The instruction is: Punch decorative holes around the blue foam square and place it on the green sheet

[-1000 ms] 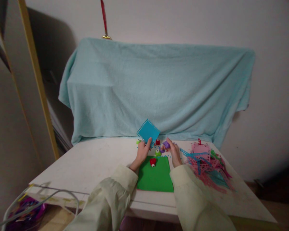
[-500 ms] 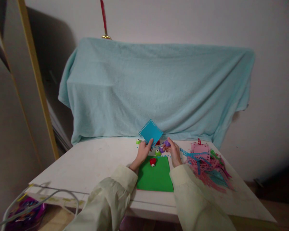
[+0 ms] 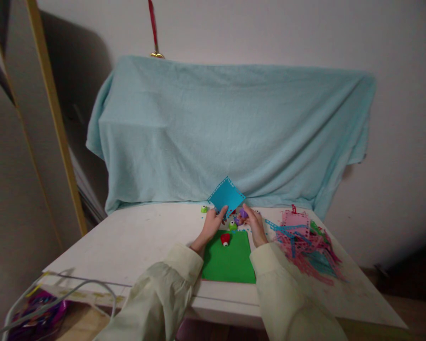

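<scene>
A blue square sheet (image 3: 227, 195) with small holes along its edges is pinched at its lower corner by my left hand (image 3: 211, 224). Close to the sheet's lower right side, my right hand (image 3: 254, 225) grips a purple punch (image 3: 244, 213). Under them on the table are a green punch (image 3: 233, 226) with an eye and another purple one (image 3: 237, 221). A red punch (image 3: 225, 239) lies on the green sheets (image 3: 229, 263) between my forearms. Left of my left hand is a small green punch (image 3: 204, 209). Blue paper dots are scattered around.
On the right of the white table (image 3: 128, 241) is a pile of pink, blue and green paper strips (image 3: 312, 255). A light blue cloth (image 3: 227, 128) hangs behind. Grey cables (image 3: 88, 282) cross the front left corner.
The blue sheet has shifted slightly right and turned a little. My right hand has moved left with the purple punch, closer to the sheet.
</scene>
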Motion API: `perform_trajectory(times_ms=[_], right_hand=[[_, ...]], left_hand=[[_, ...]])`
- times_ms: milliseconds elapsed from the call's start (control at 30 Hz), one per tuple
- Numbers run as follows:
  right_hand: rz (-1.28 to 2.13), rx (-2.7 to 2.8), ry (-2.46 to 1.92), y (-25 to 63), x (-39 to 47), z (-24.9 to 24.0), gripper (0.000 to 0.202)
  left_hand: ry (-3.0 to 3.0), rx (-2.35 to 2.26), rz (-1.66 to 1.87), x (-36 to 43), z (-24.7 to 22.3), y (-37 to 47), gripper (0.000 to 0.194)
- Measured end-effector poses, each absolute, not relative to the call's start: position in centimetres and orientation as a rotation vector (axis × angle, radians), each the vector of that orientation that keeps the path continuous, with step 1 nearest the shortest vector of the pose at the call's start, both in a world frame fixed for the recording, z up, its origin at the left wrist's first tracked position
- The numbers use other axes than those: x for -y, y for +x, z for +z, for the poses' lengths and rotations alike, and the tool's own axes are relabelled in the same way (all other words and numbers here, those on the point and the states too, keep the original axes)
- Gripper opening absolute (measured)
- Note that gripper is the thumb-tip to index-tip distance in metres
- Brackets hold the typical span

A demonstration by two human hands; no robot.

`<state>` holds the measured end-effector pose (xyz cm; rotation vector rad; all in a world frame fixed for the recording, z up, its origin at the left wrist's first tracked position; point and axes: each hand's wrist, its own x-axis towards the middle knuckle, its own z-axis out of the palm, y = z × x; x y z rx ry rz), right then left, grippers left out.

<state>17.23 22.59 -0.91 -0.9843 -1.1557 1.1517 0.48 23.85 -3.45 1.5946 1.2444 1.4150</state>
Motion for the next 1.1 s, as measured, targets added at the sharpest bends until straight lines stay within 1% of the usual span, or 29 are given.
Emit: perform_trajectory(times_ms=[267, 400, 633, 1100], right_hand=[[1.116, 1.201, -0.979, 16.6, -21.6, 0.3, 0.044], [1.105, 1.229, -0.957, 16.5, -21.7, 0.2, 0.042], [1.183, 1.216, -0.947, 16.7, -22.6, -0.5, 0.046], [1.124, 1.216, -0.955, 16.6, -22.3, -0.4, 0.043]], left_hand=[[1.572, -1.186, 1.399, -24.0, -3.6, 0.6, 0.054], [1.578, -1.179, 1.399, -24.0, -3.6, 0.6, 0.054], [1.608, -1.189, 1.394, -24.0, -3.7, 0.6, 0.054], [1.639, -1.227, 1.379, -24.0, -3.6, 0.5, 0.056]])
